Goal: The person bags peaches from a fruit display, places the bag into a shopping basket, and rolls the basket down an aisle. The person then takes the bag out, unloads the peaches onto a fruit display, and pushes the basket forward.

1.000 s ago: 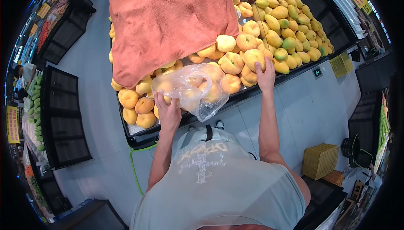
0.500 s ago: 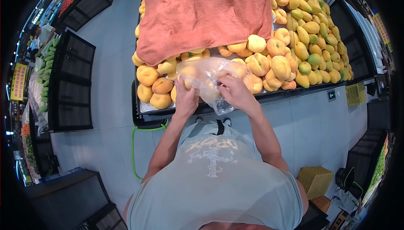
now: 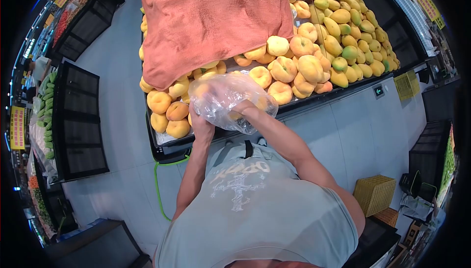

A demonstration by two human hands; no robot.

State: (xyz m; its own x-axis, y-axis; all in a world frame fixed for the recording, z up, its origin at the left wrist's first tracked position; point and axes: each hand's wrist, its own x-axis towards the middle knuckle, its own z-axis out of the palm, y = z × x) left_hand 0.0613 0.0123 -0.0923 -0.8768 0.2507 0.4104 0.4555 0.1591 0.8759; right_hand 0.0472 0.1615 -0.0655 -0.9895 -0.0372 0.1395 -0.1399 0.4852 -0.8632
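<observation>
A clear plastic bag [image 3: 225, 93] bulges out above the front edge of the fruit stand. My left hand [image 3: 201, 123] grips it by its left side, fingers wrapped in the film. My right hand [image 3: 243, 108] reaches inside the bag up to about the wrist; its fingers are blurred by the film, so whether they hold anything is unclear. Yellow-orange flat peaches lie behind and beside the bag, such as one peach [image 3: 280, 92] to its right and another peach [image 3: 177, 127] to its left. Yellow shapes show through the film.
A red cloth [image 3: 216, 22] covers the middle of the peach pile. Mangoes [image 3: 343, 42] fill the right side of the stand. A black basket with a green handle [image 3: 156, 184] hangs below the left corner. Cucumber-like vegetables [image 3: 48, 101] lie on a left stand. Wicker baskets [image 3: 375, 194] stand right.
My right hand has gone from pinching the bag's edge to reaching inside it. The bag has opened wider. The whole view has shifted and tilted slightly.
</observation>
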